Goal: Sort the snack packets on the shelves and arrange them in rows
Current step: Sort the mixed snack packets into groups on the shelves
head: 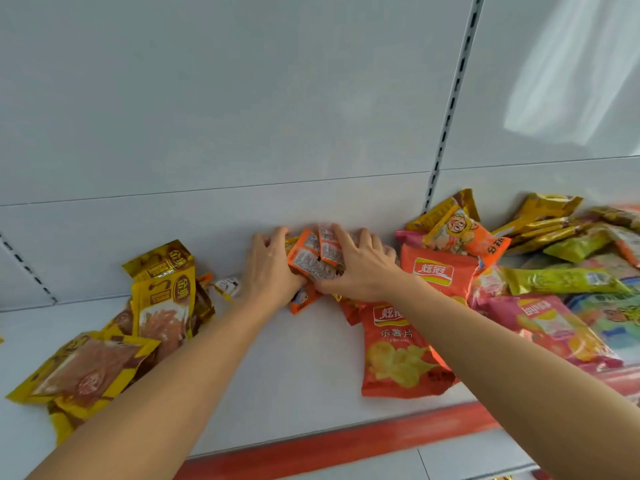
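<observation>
At shelf back — left hand (pixel 268 268), right hand (pixel 360 268) grip small orange packets (pixel 313 256) (fingers curled).

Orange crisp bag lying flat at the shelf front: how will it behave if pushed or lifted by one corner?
The orange crisp bag looks puffed and glossy, so probably light and likely to slide on the smooth white shelf. Its creased film suggests it would sag and crinkle from a corner. Contents are probably fragile.

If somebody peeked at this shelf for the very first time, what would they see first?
Probably the two hands, left hand and right hand, squeezing a bunch of small orange packets together at the back of the white shelf. Next, the big orange chip bag lying flat to the right, and the yellow packets piled on the left.
</observation>
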Demonstrator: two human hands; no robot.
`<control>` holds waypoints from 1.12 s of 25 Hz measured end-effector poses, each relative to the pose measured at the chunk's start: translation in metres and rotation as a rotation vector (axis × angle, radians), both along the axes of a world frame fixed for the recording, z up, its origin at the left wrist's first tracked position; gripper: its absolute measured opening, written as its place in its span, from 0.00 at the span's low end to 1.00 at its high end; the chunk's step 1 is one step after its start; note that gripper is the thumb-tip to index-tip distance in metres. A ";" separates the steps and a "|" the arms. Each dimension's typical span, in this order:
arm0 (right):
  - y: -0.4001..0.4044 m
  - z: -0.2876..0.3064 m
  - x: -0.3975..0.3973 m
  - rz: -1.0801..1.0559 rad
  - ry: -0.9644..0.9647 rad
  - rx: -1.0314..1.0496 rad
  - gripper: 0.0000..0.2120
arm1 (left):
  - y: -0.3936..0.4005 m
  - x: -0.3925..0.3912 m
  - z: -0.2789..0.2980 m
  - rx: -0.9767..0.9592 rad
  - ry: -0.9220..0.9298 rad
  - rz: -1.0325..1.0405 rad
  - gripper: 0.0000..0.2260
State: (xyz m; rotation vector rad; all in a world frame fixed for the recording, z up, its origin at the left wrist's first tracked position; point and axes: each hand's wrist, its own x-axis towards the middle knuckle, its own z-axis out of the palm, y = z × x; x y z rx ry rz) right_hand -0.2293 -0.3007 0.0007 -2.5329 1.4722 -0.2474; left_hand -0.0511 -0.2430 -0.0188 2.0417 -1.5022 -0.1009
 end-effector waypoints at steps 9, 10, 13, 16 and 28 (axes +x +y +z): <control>-0.010 0.002 -0.008 0.164 -0.212 -0.166 0.36 | -0.006 -0.025 0.014 -0.274 0.295 -0.062 0.19; -0.009 0.006 -0.008 0.181 -0.240 -0.214 0.36 | -0.002 -0.025 0.020 -0.309 0.312 -0.091 0.17; -0.001 0.023 0.001 0.202 -0.283 -0.379 0.33 | 0.011 -0.010 0.042 -0.411 0.268 -0.142 0.13; 0.018 0.041 0.037 0.237 -0.247 -0.500 0.34 | 0.042 0.035 0.068 -0.452 0.145 -0.108 0.13; 0.174 0.050 0.315 0.598 -0.189 -0.487 0.32 | 0.264 0.306 0.071 -0.514 -0.172 0.384 0.12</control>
